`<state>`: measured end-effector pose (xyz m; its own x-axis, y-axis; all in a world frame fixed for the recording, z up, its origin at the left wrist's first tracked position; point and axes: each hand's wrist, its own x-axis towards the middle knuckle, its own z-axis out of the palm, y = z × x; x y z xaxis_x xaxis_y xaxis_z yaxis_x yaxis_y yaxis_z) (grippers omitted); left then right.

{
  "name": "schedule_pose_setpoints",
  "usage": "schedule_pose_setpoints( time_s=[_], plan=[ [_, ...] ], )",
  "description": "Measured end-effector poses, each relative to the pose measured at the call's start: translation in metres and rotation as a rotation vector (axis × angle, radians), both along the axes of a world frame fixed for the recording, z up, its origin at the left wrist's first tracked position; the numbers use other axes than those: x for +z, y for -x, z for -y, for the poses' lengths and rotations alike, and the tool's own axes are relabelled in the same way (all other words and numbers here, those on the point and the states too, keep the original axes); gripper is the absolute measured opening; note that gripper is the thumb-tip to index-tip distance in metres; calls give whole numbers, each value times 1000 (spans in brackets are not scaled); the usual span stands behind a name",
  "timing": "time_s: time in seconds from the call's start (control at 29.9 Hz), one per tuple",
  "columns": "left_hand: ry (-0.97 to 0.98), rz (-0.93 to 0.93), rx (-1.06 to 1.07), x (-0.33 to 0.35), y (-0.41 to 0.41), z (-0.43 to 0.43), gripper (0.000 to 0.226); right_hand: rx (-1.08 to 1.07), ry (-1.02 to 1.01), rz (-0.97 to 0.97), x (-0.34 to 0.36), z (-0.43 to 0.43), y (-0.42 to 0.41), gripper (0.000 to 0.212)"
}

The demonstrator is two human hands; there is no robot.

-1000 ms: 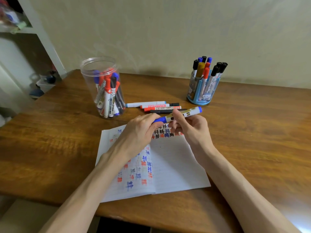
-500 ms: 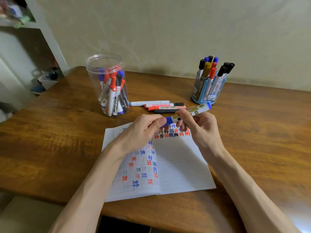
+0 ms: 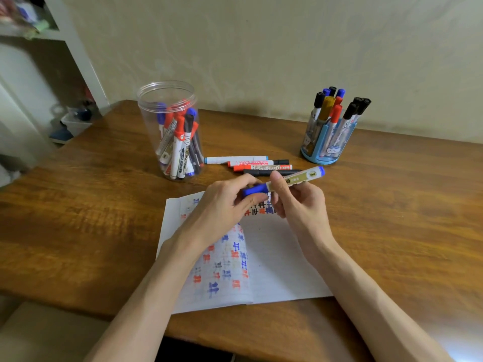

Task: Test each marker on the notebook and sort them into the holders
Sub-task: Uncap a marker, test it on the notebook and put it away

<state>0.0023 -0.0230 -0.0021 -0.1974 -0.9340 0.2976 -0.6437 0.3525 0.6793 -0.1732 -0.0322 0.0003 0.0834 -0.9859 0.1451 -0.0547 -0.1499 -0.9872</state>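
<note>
Above the open notebook [image 3: 282, 267] I hold a blue marker [image 3: 295, 178] with a gold-and-white barrel, lying nearly level. My left hand [image 3: 222, 207] pinches its blue cap [image 3: 254, 190], while my right hand [image 3: 300, 202] grips the barrel. The notebook's pages carry red, blue and black test marks. A clear plastic jar [image 3: 170, 126] with several markers stands at the back left. At the back right is a blue holder [image 3: 326, 142] with several upright markers. Several loose markers [image 3: 251, 164] lie on the table between the two.
The wooden table [image 3: 78, 231] reaches to the beige wall behind. A white shelf unit [image 3: 73, 43] stands off the table's left end, with a small bin on the floor below. The table's near edge runs under my forearms.
Both hands stay on the blue marker in the same place. The camera has shifted a little, so the scene has slid right and slightly up in the picture.
</note>
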Motion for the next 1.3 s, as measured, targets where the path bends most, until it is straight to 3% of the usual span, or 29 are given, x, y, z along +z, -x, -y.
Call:
schedule_pose_setpoints(
  time_s=[0.1, 0.23, 0.5, 0.6, 0.74, 0.87, 0.97, 1.07, 1.3],
  plan=[
    [-25, -11, -21, 2, 0, -1, 28, 21, -9, 28, 1, -1, 2, 37],
    [-127, -100, -85, 4, -4, -2, 36, 42, 30, -9, 4, -3, 6, 31],
    [-156, -204, -168, 8, -6, -4, 21, 94, 89, -59, 10, -4, 10, 27],
    [-97, -197, -138, 3, -5, -1, 17, 110, 31, -22, 8, 0, 10, 42],
    [79, -6, -2, -7, -3, -1, 23, 49, -197, 128, 3, 2, 2, 67],
    [75, 73, -39, -5, 1, -6, 28, 49, -164, 68, 2, 1, 1, 39],
    [-62, -63, -55, -3, -11, -9, 28, 19, -144, 142, 4, 6, 11, 33],
    [15, -224, 79, -1, -44, -6, 25, -197, -177, 219, 5, 23, 48, 32],
    [-73, -109, 19, -8, -29, -7, 25, 56, -76, 3, 3, 5, 19, 43]
  ],
)
